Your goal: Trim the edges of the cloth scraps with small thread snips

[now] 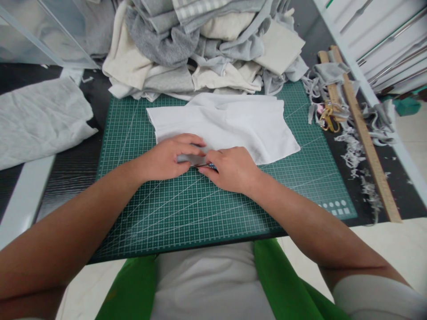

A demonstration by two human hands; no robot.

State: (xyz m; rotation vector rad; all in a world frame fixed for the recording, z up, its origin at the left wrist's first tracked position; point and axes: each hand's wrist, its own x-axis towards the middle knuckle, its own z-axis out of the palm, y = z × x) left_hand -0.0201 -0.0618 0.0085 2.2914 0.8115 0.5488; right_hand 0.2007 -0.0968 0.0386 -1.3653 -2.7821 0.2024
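A white cloth (230,122) lies folded on the green cutting mat (180,204). My left hand (170,158) rests on the cloth's near left edge, its fingers apart, with the thumb close to the edge. My right hand (231,169) is closed on a small tool (211,166) with a blue part and a thin metal tip. That tip points left, at the cloth's near edge between the two hands. Most of the tool is hidden by the right fingers.
Grey and cream cloths (163,44) are heaped behind the mat. Another pale cloth (40,118) lies at the left. Gold-handled scissors (330,119), a wooden ruler (370,142) and fabric scraps (350,146) sit at the right.
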